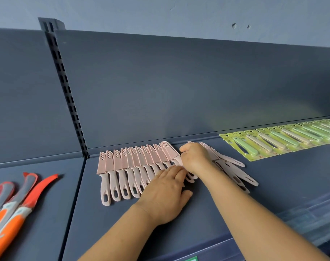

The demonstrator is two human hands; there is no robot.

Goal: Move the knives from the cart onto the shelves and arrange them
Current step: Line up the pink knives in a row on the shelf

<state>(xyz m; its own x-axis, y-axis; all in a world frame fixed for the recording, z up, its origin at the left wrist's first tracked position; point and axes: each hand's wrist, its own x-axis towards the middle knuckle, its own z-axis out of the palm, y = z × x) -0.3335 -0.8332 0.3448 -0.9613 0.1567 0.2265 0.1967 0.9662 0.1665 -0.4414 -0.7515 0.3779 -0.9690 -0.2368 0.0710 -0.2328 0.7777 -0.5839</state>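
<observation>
We are pressing our flat, straight-fingered left hand (165, 191) on the handles of the pink knife row (134, 166) lying on the shelf (207, 213), while our right hand (195, 156) is pinching the row's rightmost knife (170, 150); a loose pile (233, 172) is lying just beside.

Orange knives (11, 210) cut by left edge; hands (195, 157) hide some pink handles (179, 162).

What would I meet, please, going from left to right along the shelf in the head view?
Orange-handled knives → slotted upright → neat row of pink sheathed knives → left hand → right hand → loose pile of pink knives → green carded knives.
</observation>
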